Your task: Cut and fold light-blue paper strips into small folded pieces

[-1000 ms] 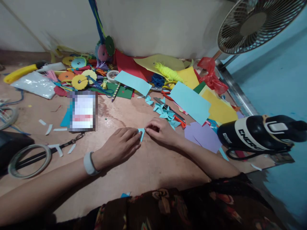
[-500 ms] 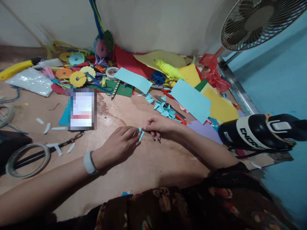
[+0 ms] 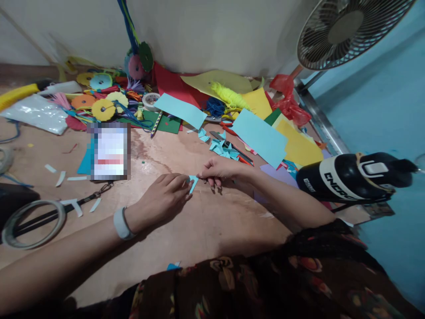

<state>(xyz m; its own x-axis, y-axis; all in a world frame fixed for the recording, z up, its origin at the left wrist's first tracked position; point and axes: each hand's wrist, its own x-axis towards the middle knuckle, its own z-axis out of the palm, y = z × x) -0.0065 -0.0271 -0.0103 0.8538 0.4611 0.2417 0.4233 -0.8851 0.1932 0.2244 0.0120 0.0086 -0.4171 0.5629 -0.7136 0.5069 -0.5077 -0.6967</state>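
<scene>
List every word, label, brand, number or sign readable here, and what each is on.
"ENERG": black capitals on the white band of the dark bottle; any further letters curve out of sight.
Small white print low on the same bottle: too small to read for sure.
Pixelated screen: unreadable.
No numbers or signs can be made out.

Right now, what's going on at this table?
A person is working on a small light-blue piece of paper on the table. The left hand rests over its left side; the right hand has its fingertips at the upper right corner, though whether they pinch it is hard to tell. Beyond the right hand lies a cluster of folded light-blue pieces, with larger light-blue sheets farther back.
</scene>
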